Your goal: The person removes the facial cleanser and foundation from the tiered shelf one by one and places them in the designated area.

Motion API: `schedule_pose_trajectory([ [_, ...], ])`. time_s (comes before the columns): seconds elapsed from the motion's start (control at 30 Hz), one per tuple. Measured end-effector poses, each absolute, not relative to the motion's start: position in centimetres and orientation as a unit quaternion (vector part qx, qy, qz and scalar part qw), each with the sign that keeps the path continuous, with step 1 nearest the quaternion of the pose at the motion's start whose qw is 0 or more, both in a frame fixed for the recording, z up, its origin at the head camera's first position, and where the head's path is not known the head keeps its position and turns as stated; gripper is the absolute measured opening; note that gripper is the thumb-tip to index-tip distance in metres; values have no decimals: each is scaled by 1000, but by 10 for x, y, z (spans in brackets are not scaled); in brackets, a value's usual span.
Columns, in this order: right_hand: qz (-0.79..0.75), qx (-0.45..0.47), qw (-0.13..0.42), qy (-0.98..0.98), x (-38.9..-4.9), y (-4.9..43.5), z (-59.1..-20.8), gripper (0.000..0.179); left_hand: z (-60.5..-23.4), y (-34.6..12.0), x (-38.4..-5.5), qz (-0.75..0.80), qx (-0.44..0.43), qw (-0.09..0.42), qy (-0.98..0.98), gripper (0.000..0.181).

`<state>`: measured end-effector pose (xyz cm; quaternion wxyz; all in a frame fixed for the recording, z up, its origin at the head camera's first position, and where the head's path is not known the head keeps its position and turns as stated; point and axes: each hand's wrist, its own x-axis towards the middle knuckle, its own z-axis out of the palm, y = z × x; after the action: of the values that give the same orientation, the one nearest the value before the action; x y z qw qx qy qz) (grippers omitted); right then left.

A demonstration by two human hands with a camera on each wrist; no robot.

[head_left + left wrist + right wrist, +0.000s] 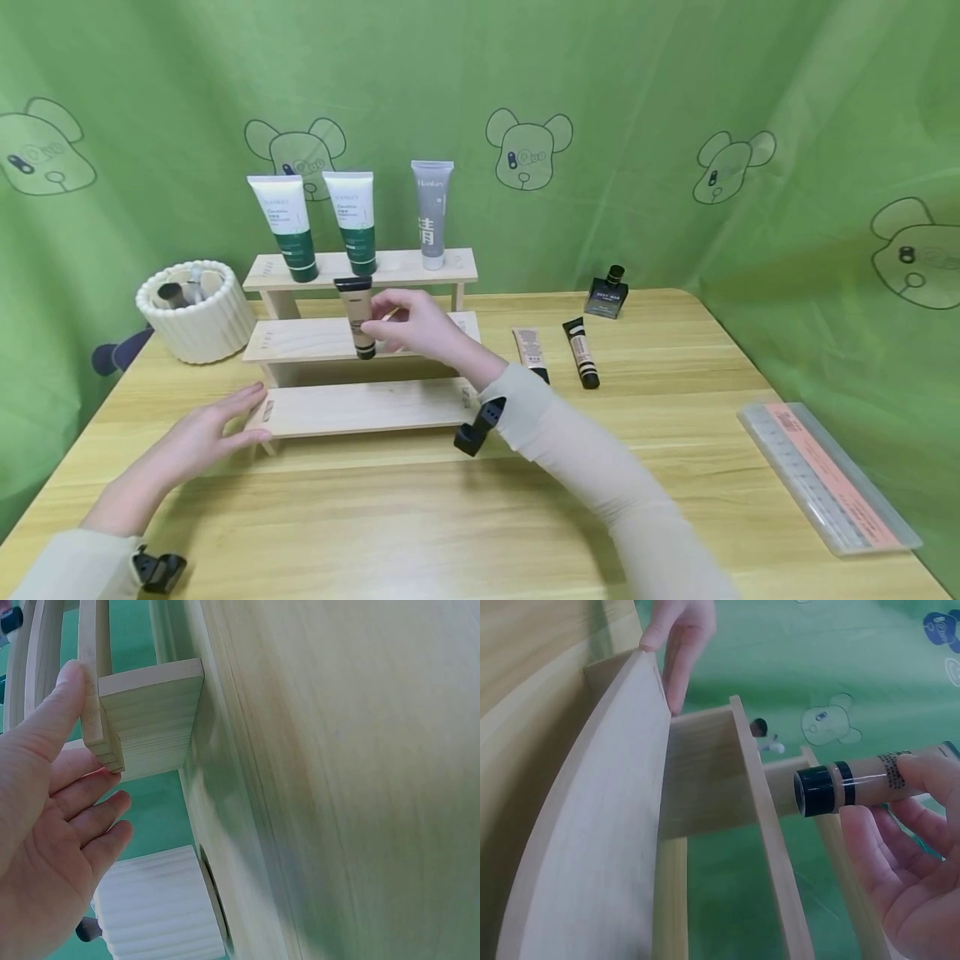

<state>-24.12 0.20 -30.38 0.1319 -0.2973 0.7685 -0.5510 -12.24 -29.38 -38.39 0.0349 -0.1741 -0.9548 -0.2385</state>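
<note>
My left hand grips the rack, my right hand a small tube. Beyond them, three tall tubes stand shelved — rightward, two loose tubes seemingly remain.

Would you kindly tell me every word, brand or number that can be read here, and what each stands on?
"Hankey" and "清": grey tube.
"HANKEY": left white-and-green tube and right white-and-green tube.
"SEXY MAN", apparently: dark bottle.
Too small or blurred: smaller print on those, and all print on the held tube, beige tube, black-capped tube, clear pack and green curtain.
</note>
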Motion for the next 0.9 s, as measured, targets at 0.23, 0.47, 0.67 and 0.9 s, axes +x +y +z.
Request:
schedule_pose_trajectory([
  [0.23, -562, -279, 112, 771, -242, 39, -303, 34, -385, -294, -123, -239, -171, 30, -955, 68],
  [0.47, -578, -260, 84, 769, -243, 77, -297, 32, -384, -293, -122, -238, -171, 29, -956, 68],
  [0.67, -566, -234, 65, 788, -246, 112, -293, 32, -383, -293, -122, -238, -172, 31, -955, 68],
  [0.9, -544, -199, 40, 814, -247, 156, -294, 34, -383, -293, -122, -235, -170, 29, -957, 69],
])
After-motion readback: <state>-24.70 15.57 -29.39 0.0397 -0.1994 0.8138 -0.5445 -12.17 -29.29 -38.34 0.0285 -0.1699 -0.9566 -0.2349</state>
